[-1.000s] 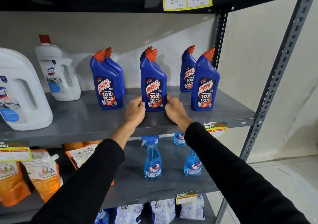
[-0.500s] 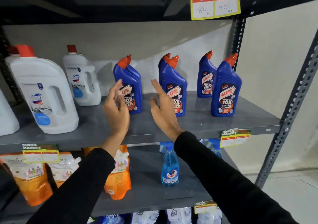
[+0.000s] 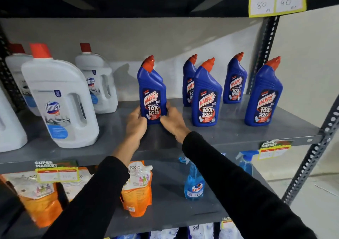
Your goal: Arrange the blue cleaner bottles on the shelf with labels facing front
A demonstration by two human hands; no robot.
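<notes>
Blue cleaner bottles with orange caps stand on the grey middle shelf (image 3: 238,134). My left hand (image 3: 135,123) and my right hand (image 3: 172,121) clasp the base of the leftmost front bottle (image 3: 152,95), whose label faces front; another bottle stands mostly hidden right behind it. To the right stand a middle front bottle (image 3: 206,99), one behind it (image 3: 189,81), a back bottle (image 3: 235,81) and the rightmost front bottle (image 3: 264,97), all upright with labels facing front.
Large white jugs (image 3: 60,106) fill the shelf's left side. The lower shelf holds orange pouches (image 3: 137,189) and blue spray bottles (image 3: 194,185). A perforated metal upright (image 3: 315,156) bounds the right side. A yellow price tag (image 3: 277,0) hangs from the shelf above.
Both hands left the middle front bottle, moved left with fingers apart, and now clasp the leftmost front bottle. The view shifted left and closer.
</notes>
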